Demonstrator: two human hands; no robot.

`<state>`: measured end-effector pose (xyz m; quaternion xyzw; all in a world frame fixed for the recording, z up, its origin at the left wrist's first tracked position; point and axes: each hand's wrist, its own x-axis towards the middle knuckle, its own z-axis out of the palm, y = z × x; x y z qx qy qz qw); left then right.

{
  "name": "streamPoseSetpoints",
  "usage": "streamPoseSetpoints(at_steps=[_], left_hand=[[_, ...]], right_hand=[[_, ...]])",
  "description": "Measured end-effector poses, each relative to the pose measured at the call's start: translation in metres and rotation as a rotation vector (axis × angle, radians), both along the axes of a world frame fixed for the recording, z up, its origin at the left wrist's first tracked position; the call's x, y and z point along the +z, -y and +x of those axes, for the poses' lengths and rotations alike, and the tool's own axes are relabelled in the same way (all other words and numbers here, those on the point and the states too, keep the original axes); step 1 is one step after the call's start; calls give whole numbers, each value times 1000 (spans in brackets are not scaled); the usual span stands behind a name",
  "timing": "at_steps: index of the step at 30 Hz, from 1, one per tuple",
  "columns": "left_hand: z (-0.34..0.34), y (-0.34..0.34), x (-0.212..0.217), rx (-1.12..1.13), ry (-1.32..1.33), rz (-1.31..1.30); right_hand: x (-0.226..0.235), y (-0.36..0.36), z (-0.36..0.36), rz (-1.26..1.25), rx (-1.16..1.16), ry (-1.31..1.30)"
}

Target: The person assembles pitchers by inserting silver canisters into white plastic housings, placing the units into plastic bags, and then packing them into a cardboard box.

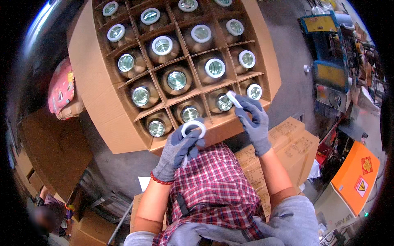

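Gloved in grey, my left hand (172, 152) pinches a white ring (202, 130) at the near edge of an open carton (91, 96). A second white piece (184, 161) shows below its fingers. My right hand (255, 125), also gloved, grips another white ring (233, 99) by its edge, tilted beside the mouth of a clear glass bottle (224, 103); I cannot tell whether they touch. Cardboard dividers (196, 75) hold several upright bottles. Many mouths wear white rings, such as the one on a bottle (215, 68); others are bare, like this bottle (156, 128).
Closed cartons (293, 153) stand at the near right, by an orange panel (356, 180). A pink bundle (62, 90) and a large brown box (57, 149) are at left. Another person (55, 211) is at the lower left. Blue-and-yellow racks (328, 49) stand at far right.
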<state>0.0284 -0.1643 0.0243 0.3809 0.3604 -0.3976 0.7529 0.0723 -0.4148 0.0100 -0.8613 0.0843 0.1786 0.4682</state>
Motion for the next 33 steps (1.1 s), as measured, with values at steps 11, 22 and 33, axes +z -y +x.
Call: streamPoseSetpoints(at_steps=[11, 22, 33], left_hand=[[-12, -3, -6, 36, -35, 70], [-7, 0, -5, 80, 10, 61], [-22, -7, -7, 148, 100, -84]], right_hand=[[-9, -6, -11, -660, 707, 326], [18, -17, 1, -630, 747, 290], [25, -59, -30, 29, 797, 256]])
